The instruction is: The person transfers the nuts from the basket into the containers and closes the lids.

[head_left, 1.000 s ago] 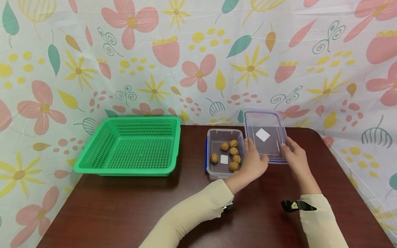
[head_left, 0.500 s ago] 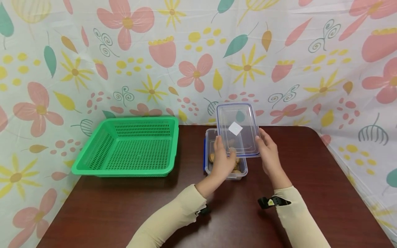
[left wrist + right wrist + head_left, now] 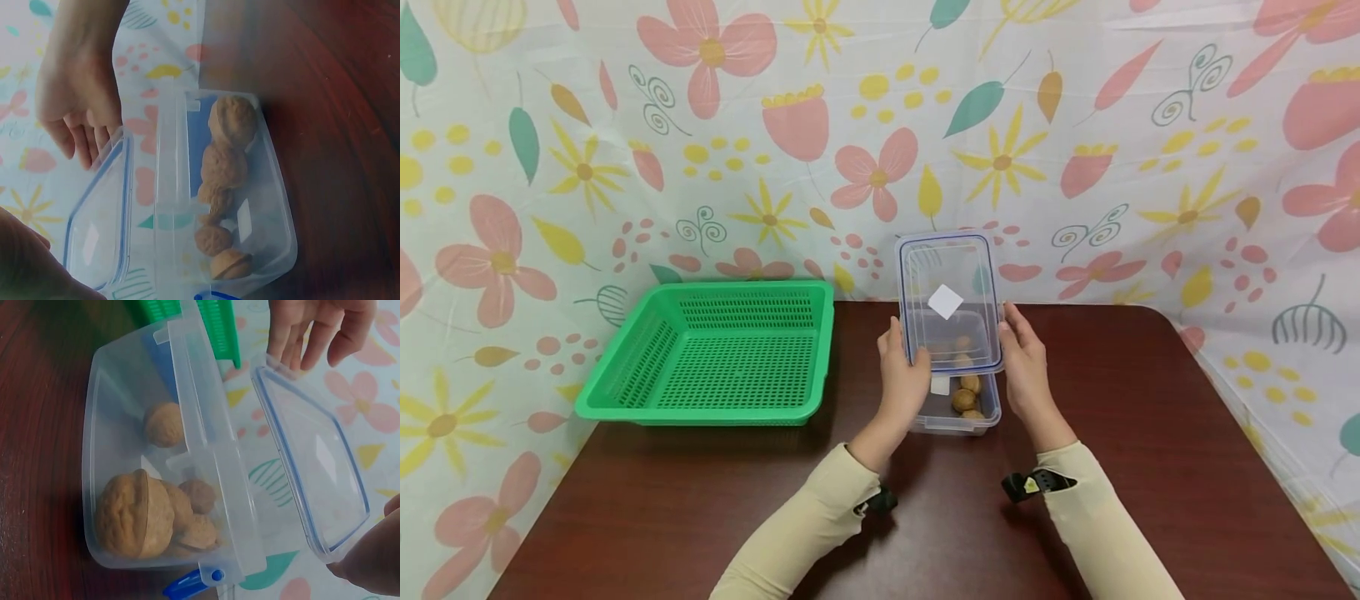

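A clear plastic lid with a blue seal line and a white square label is held tilted above a clear box. My left hand grips the lid's left edge, thumb on top. At the opposite edge my right hand pinches it. Several walnuts lie inside the box, partly seen through the lid in the head view. Both wrist views show the lid apart from the box rim. Blue clips hang at the box's sides.
A green perforated plastic basket stands to the left of the box on the dark brown table. Behind the table hangs a white cloth with flowers and leaves. A black strap sits on the right wrist.
Both hands have carried the lid leftward from beside the box to above it, and it has risen slightly. The box and basket stay in place.
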`<state>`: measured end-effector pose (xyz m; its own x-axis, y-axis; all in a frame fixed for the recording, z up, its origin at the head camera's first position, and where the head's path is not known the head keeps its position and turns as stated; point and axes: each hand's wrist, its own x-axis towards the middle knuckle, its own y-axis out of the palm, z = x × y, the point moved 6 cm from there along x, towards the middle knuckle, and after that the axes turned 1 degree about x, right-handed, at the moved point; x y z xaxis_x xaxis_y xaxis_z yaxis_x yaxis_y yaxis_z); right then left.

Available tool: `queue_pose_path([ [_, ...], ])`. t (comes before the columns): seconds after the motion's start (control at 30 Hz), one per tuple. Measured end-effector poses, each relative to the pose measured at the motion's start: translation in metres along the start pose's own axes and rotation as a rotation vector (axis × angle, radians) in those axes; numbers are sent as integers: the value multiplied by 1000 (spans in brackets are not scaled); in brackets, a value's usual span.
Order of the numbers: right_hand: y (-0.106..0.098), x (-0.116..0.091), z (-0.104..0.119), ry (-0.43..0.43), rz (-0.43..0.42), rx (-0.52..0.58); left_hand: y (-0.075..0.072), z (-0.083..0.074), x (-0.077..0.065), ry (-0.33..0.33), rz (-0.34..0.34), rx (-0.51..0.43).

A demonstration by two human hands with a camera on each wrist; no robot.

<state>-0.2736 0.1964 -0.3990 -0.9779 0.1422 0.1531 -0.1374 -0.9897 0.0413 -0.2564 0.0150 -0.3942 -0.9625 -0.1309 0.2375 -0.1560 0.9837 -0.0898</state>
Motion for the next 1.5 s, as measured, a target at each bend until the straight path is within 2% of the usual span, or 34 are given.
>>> queue_pose_path([
  [0.23,5,1,7,-8,18,-68,-6,2,7,-2,-30,-11],
  [0.4,8,4,15,-40,-20,-117,-7,1,10,28,-58,7],
  [0.57,10,5,19,-96,-44,-32,-8,2,12,38,-57,-50],
  [0.67,12,6,21,-130,-29,56,-10,-1,13,67,-69,-80],
  [0.8,12,7,21,-149,-7,90,-12,-2,14,81,-80,-80],
  [0.93,11,5,17,-105,32,83,-14,-1,13,56,-53,-71],
  [1.13,12,3,8,-39,95,192,-17,0,13,47,-6,-114],
  [1.3,13,3,4,-4,146,286,-18,6,13,-3,15,-192],
  [1.5,16,0,9,36,229,263,-16,10,14,-12,38,-332],
])
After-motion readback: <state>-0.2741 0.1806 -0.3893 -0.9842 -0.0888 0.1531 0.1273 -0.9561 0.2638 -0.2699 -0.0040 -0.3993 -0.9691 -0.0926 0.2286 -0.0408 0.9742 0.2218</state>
